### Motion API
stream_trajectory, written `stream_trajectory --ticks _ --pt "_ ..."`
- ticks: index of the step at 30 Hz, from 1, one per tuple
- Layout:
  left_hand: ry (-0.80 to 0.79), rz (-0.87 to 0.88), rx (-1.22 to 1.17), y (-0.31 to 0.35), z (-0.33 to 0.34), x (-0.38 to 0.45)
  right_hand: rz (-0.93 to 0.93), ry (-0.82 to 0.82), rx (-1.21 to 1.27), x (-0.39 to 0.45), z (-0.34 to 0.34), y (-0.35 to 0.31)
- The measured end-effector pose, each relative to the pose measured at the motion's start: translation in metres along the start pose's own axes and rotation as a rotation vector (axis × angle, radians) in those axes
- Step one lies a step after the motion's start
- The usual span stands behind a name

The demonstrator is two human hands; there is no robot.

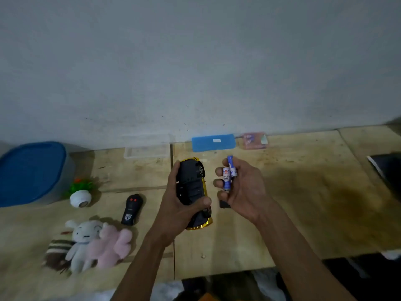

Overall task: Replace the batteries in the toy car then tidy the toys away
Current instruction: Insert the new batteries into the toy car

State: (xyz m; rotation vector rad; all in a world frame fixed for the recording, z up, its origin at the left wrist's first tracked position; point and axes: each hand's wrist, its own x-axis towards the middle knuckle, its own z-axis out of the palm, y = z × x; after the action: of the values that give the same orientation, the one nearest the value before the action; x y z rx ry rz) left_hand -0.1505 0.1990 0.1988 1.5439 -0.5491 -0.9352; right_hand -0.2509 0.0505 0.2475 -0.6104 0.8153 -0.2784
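Observation:
My left hand (175,205) grips a yellow toy car (194,183) turned upside down, its black underside facing up, above the middle of the wooden table. Just to the right, my right hand (243,187) holds blue and white batteries (228,173) between thumb and fingers, palm up. A small black piece (224,204), perhaps the battery cover, lies on the table under that hand. The black remote control (131,209) with red buttons lies left of the car.
A plush white rabbit (81,242) and pink plush (112,246) lie front left. A small potted plant (80,193) and a blue-lidded bin (32,172) stand at left. A clear tray (146,148), blue case (213,142) and pink pack (255,140) line the wall.

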Motion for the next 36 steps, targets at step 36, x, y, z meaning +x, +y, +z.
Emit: stream_trajectory --ticks 36 --pt "0.032 0.188 0.165 0.073 0.108 0.015 -0.395 -0.057 -0.555 -0.042 -0.049 -0.1"
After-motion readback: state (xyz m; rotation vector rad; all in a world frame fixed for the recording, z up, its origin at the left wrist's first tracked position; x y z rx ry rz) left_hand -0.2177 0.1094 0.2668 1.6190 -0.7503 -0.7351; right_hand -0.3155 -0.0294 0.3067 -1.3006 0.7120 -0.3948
